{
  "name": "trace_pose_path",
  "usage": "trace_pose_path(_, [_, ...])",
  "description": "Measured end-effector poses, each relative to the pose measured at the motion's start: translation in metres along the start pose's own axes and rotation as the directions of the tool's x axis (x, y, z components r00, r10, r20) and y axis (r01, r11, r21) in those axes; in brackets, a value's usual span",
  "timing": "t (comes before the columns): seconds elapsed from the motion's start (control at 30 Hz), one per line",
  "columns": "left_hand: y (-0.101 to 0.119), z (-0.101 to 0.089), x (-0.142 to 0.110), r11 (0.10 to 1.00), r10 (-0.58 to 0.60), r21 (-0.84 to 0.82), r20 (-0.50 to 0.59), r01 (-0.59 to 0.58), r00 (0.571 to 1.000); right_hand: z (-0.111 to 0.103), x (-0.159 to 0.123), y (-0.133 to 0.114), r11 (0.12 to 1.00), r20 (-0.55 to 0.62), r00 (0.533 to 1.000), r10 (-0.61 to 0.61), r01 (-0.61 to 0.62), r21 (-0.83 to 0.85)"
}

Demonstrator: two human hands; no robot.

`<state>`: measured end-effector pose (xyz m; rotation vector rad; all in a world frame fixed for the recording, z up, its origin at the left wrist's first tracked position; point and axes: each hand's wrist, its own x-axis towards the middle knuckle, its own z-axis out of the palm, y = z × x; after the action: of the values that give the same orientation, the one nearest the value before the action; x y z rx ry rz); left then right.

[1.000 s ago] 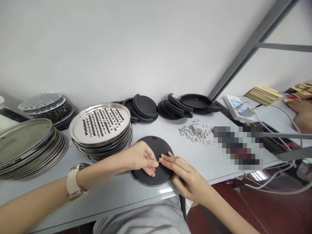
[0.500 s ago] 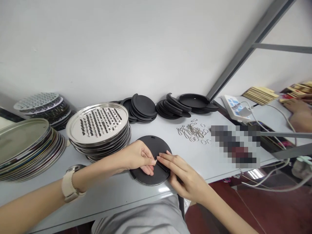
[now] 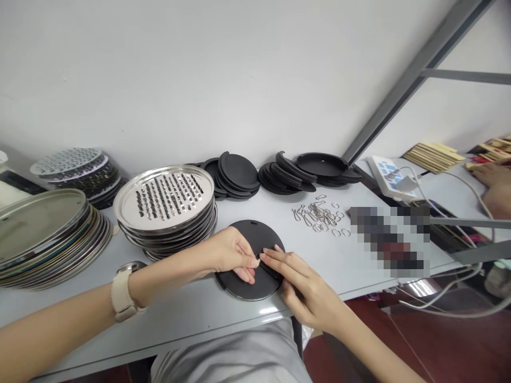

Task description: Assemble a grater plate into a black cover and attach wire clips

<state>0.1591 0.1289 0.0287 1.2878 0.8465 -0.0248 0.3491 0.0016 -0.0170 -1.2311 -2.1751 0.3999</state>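
Observation:
A round black plate lies on the table near its front edge, with a small dark slot at its far side. My left hand is over its middle, thumb and index finger pinched together at the surface. What the pinch holds, if anything, is too small and hidden to make out. Flat on the plate's right part rest the outstretched fingers of my right hand, their tips close to the left fingertips. A dark raised strip shows partly under the right fingers.
Left are a stack of silver-rimmed discs and a pile of larger round plates. Behind lie black round parts. Small metal clips and rings lie right of the plate. A metal frame and another person's hand appear farther right.
The whole view has shifted slightly, so things sit a little to the right. Both hands keep nearly the same pose on the black plate.

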Motion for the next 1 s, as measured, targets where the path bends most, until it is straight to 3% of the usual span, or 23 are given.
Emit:
trace_pose_path(0.27, [-0.002, -0.002, 0.002, 1.0, 0.009, -0.002, 0.009, -0.009, 1.0, -0.004, 0.005, -0.003, 0.994, -0.035, 0.996, 0.08, -0.077, 0.078])
trace_pose_path(0.43, [-0.002, -0.002, 0.007, 1.0, 0.022, -0.009, -0.004, -0.022, 1.0, -0.005, 0.009, 0.0, 0.983, -0.084, 0.979, 0.185, -0.185, 0.011])
trace_pose_path(0.57, [-0.004, -0.002, 0.008, 0.999, 0.047, -0.008, 0.002, -0.047, 0.999, -0.004, 0.01, 0.006, 0.989, -0.039, 0.988, 0.146, -0.147, -0.02])
trace_pose_path(1.0, [-0.001, 0.006, 0.005, 0.998, 0.052, -0.022, -0.046, -0.053, 0.998, -0.004, 0.011, 0.009, 0.992, -0.092, 0.988, 0.126, -0.127, -0.006])
